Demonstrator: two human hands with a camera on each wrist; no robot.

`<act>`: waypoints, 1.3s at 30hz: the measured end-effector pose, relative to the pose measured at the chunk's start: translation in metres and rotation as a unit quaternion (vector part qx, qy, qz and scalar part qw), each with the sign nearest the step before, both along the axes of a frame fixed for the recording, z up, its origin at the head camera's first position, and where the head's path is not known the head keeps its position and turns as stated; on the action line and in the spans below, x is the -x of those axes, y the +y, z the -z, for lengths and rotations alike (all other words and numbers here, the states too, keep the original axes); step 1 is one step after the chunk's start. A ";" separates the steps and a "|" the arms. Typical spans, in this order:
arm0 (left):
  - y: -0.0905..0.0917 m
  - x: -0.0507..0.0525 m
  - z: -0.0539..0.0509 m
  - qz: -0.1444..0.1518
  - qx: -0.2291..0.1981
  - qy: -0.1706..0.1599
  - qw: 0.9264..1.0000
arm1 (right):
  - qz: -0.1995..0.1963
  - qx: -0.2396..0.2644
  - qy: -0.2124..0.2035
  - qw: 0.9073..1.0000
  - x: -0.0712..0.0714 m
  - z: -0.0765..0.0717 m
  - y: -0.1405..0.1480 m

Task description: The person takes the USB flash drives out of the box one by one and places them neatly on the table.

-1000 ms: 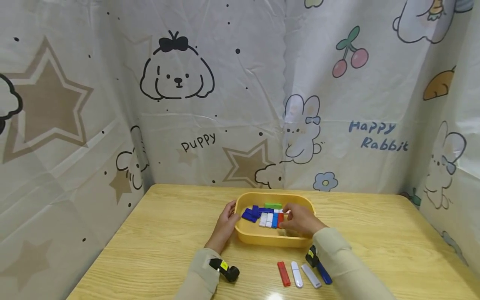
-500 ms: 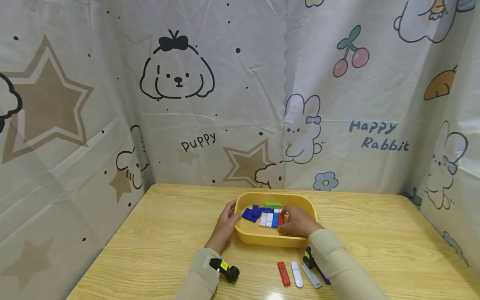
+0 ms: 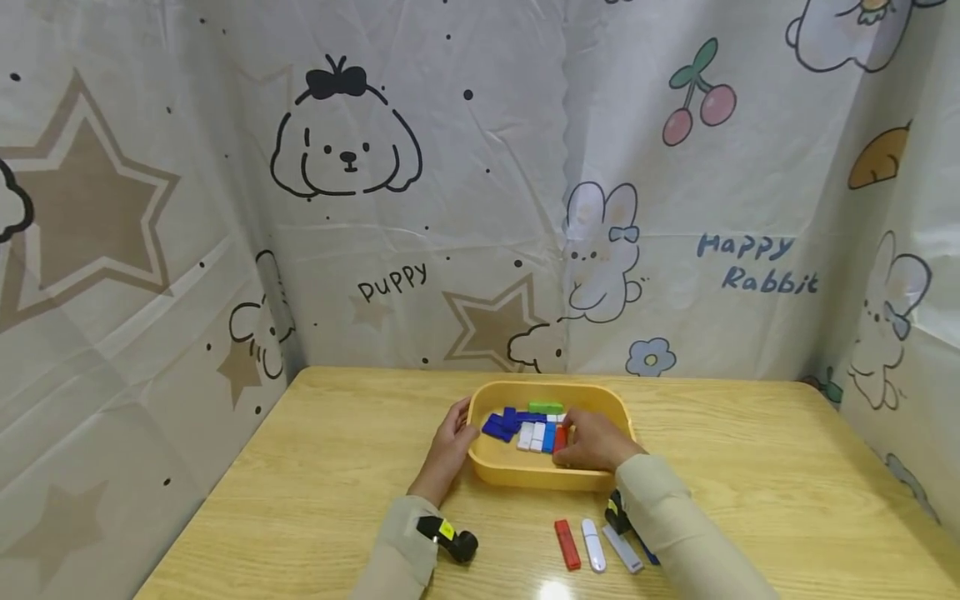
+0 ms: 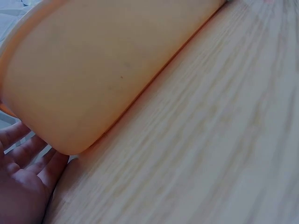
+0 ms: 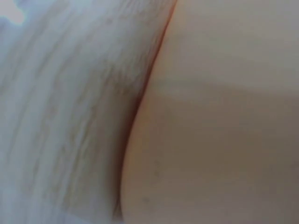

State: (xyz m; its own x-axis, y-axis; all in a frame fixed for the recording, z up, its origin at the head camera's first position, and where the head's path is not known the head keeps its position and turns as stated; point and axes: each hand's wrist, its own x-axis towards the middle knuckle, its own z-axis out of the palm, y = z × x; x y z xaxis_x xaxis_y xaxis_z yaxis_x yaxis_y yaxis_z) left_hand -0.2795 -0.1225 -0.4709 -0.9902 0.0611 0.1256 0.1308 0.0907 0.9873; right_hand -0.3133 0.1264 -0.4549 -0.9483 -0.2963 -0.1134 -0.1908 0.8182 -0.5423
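Observation:
In the head view a yellow plastic basin (image 3: 517, 477) stands on the table, with several USB sticks inside. My left hand (image 3: 448, 442) holds its left rim, thumb over the edge and fingers along the outer wall; the left wrist view shows these fingers (image 4: 28, 151) against the wall. Inside, my right hand (image 3: 596, 442) pinches a red USB stick (image 3: 560, 438) at the right end of a row, beside a light-blue stick (image 3: 549, 437) and white sticks (image 3: 532, 437). Dark-blue sticks (image 3: 501, 425) and a green stick (image 3: 546, 408) lie behind. The right wrist view shows only the basin's outer wall.
In front of the basin on the wooden table (image 3: 300, 517) lie a red stick (image 3: 567, 545), a white rounded stick (image 3: 593, 546) and a grey stick (image 3: 622, 548). A blue stick (image 3: 649, 552) is partly covered by the right sleeve. A printed curtain (image 3: 420, 208) surrounds the table.
My right hand has shifted slightly left and its fingers have come closer round the red USB stick. The left hand stays on the basin's rim. The head view has shifted a little.

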 end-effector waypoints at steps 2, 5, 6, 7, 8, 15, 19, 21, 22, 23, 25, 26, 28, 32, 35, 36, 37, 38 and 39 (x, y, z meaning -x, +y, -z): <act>-0.001 0.001 0.001 0.001 0.001 0.003 1.000 | -0.003 -0.001 0.006 1.000 0.000 0.000 0.000; -0.001 0.002 0.002 0.005 0.001 0.003 1.000 | -0.008 0.000 0.016 1.000 0.000 0.000 0.000; -0.002 0.003 0.003 0.005 0.000 0.004 1.000 | -0.009 0.003 0.017 1.000 -0.001 -0.001 0.000; -0.002 0.003 0.002 0.007 -0.002 0.005 1.000 | -0.011 0.006 0.019 1.000 -0.001 -0.002 0.000; -0.002 0.004 0.002 0.007 -0.002 0.008 1.000 | -0.011 0.008 0.021 1.000 0.000 -0.002 0.000; -0.002 0.002 0.001 0.006 -0.014 0.006 1.000 | -0.007 0.048 0.049 0.998 -0.005 -0.010 0.003; -0.003 0.001 0.001 0.011 -0.015 0.007 1.000 | -0.010 0.071 0.061 0.996 -0.014 -0.018 0.005; -0.003 0.001 0.001 0.012 -0.014 0.009 1.000 | -0.016 0.080 0.071 0.994 -0.020 -0.023 0.006; -0.002 0.002 0.002 0.012 -0.012 0.010 1.000 | -0.022 0.084 0.079 0.993 -0.024 -0.026 0.007; -0.002 0.002 0.002 0.011 -0.009 0.012 1.000 | -0.026 0.088 0.084 0.992 -0.028 -0.028 0.009; -0.002 0.002 0.002 0.011 -0.008 0.011 1.000 | -0.037 0.101 0.093 0.990 -0.035 -0.033 0.011; -0.001 0.002 0.001 0.011 -0.007 0.011 1.000 | -0.043 0.106 0.095 0.989 -0.039 -0.035 0.013; -0.001 0.003 0.001 0.010 -0.004 0.014 1.000 | -0.051 0.116 0.093 0.988 -0.047 -0.039 0.015; 0.000 0.003 0.002 0.012 -0.004 0.014 1.000 | -0.058 0.124 0.090 0.987 -0.063 -0.045 0.018; -0.001 0.003 0.003 0.014 -0.009 0.012 1.000 | -0.074 0.120 0.095 0.986 -0.075 -0.051 0.020; -0.001 0.003 0.003 0.015 -0.013 0.009 1.000 | -0.084 0.117 0.099 0.985 -0.078 -0.053 0.020; -0.001 0.003 0.004 0.015 -0.014 0.008 1.000 | -0.095 0.115 0.100 0.984 -0.082 -0.055 0.020; -0.002 0.003 0.005 0.014 -0.015 0.007 1.000 | -0.107 0.112 0.100 0.983 -0.085 -0.057 0.020; -0.002 0.003 0.006 0.015 -0.017 0.006 1.000 | -0.120 0.110 0.098 0.982 -0.088 -0.059 0.020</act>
